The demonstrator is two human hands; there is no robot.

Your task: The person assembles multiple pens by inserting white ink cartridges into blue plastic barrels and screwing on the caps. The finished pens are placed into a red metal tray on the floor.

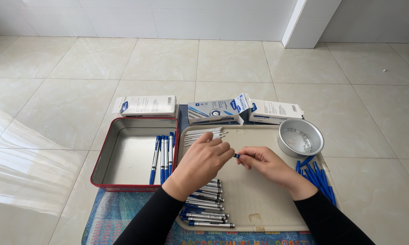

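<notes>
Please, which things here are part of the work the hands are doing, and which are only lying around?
In the work:
left hand
right hand
small blue pen part held between them
beige tray
pen barrels
white refills
blue caps
finished pens in red tin

Lying about:
three boxes
round metal pan

Over a beige tray (259, 199), the left hand (200, 165) and right hand (265, 164) meet, fingertips pinching a small blue pen part (236, 155) between them. Silver pen barrels (204, 206) lie piled at the tray's left edge under the left forearm, and white refills (203, 134) sit at its far left corner. A round metal bowl (300, 137) occupies the far right corner, with blue caps (317, 178) along the right edge. Left of the tray, a red-rimmed tin (123, 156) holds finished blue pens (163, 156). Three pen boxes (216, 111) lie beyond.
</notes>
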